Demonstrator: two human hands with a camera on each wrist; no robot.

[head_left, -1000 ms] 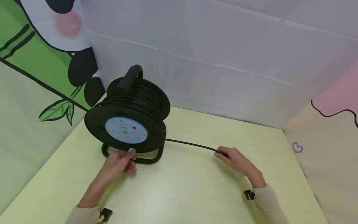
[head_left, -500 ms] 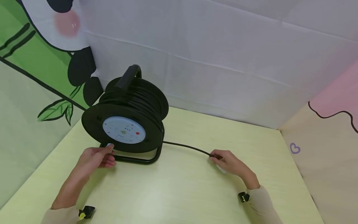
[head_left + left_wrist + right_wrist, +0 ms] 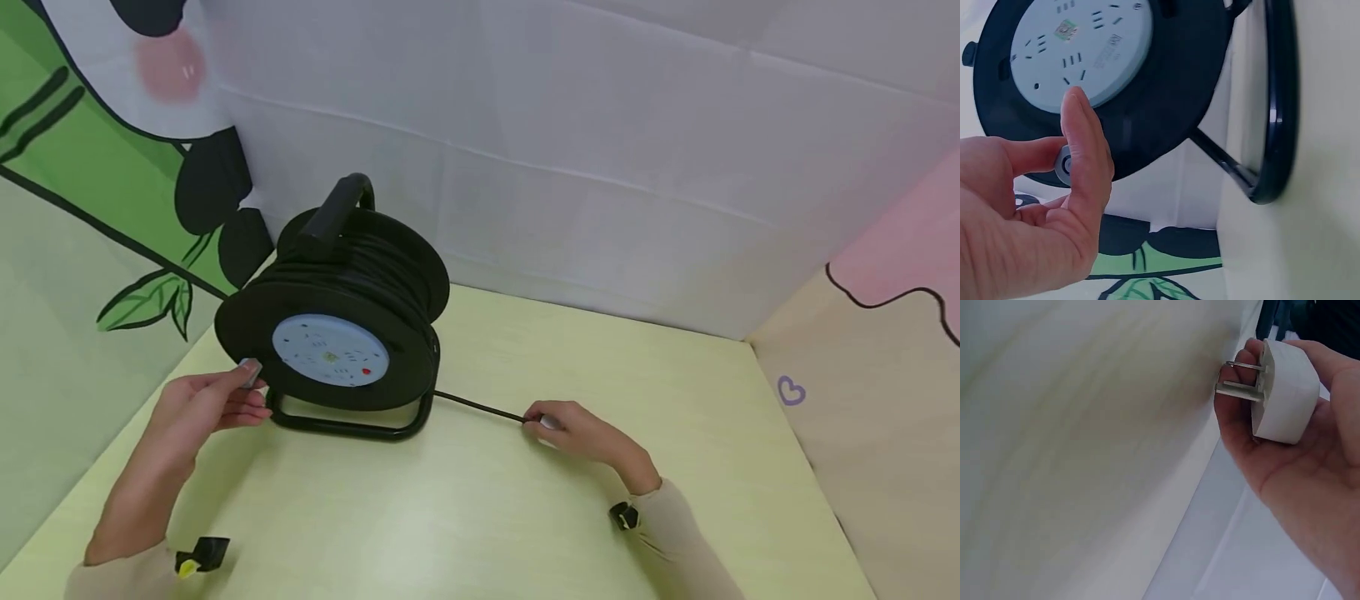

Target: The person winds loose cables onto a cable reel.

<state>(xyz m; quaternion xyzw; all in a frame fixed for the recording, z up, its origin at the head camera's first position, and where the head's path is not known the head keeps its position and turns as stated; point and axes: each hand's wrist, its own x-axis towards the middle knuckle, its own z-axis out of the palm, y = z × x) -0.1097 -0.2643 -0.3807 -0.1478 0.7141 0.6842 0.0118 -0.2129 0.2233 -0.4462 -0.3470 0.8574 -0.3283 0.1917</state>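
A black cable reel (image 3: 255, 321) with a pale blue socket panel (image 3: 330, 350) stands at the left of the table on a tube frame (image 3: 341, 428). On the disc's lower left edge, my left hand (image 3: 191, 408) pinches a small grey crank knob (image 3: 1063, 165) between thumb and index finger. A black cable (image 3: 480, 406) runs from the reel's right side to my right hand (image 3: 581, 429), which grips its plug end. The right wrist view shows this white plug (image 3: 1288, 394) inside the curled fingers, metal pins pointing out.
The pale table (image 3: 480, 517) meets a white cloth backdrop (image 3: 562, 167) behind. Printed cloth with green leaves and black shapes (image 3: 213, 183) hangs close on the reel's left. A carry handle (image 3: 337, 212) tops the reel. At the right stands a beige and pink side panel (image 3: 885, 400).
The reel's disc has turned clockwise, its red dot moving down. My left hand has followed the knob left and up; my right hand has come closer to the reel, shortening the free cable.
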